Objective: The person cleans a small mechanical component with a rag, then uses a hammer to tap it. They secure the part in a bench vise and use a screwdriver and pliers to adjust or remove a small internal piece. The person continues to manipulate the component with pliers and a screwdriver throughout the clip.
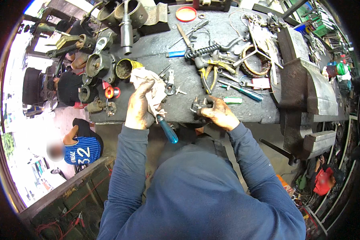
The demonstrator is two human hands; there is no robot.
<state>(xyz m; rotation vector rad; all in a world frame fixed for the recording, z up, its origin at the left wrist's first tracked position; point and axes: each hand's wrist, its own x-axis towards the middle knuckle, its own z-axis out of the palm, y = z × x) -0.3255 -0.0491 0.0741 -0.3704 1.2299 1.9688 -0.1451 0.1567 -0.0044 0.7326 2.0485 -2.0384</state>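
My left hand (140, 108) grips a pale, stained rag (154, 86) and a screwdriver with a blue handle (167, 130), which hangs down past the bench edge. My right hand (222, 114) is closed on a small dark metal part (197, 105) with short posts, near the front edge of the dark bench (260, 112). Just beside that hand lies a green-handled tool (232, 100). Behind it are yellow-and-black pliers (206, 78), another blue screwdriver (250, 93) and a metal ring (255, 50). A yellow can (123, 70) stands behind the rag.
A large vise (306, 88) is fixed at the bench's right. Cylindrical metal housings (96, 64) crowd the left end, with a red-orange ring (110, 93). A person in a blue striped shirt (82, 148) is at the lower left, another in red (324, 180) at the lower right.
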